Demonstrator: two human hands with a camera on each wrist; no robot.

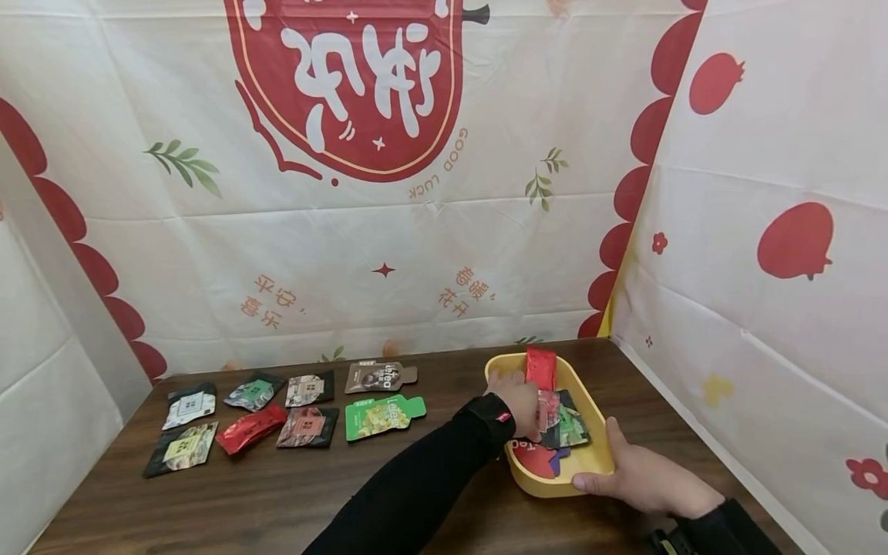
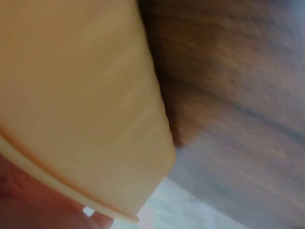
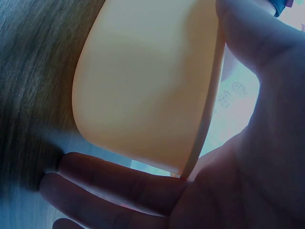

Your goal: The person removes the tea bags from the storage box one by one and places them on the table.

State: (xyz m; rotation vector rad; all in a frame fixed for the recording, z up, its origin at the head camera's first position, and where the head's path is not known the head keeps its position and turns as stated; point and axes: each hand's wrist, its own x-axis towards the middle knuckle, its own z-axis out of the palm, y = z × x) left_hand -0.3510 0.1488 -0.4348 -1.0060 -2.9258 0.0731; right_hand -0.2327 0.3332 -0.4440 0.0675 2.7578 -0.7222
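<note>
A yellow tray [image 1: 590,397] on the table holds several packets. My left hand [image 1: 515,397] reaches over its left rim, knuckles up and fingertips hidden; I cannot tell whether they grip anything. Right beside that hand lie a pink-labelled packet [image 1: 548,408] and a dark packet with a green label [image 1: 570,426]. A red packet [image 1: 541,368] leans at the tray's far end, and a red card-like piece [image 1: 533,461] lies at the near end. My right hand [image 1: 648,474] holds the tray's near right corner, thumb at the rim and fingers along the outer wall [image 3: 143,86].
Left of the tray, sachets are laid out in two rough rows, including a green pouch [image 1: 381,418], a brown pouch [image 1: 378,377], a red packet [image 1: 251,428] and several dark sachets. White printed cloth [image 1: 388,239] closes off the back and sides of the wooden table [image 1: 264,509].
</note>
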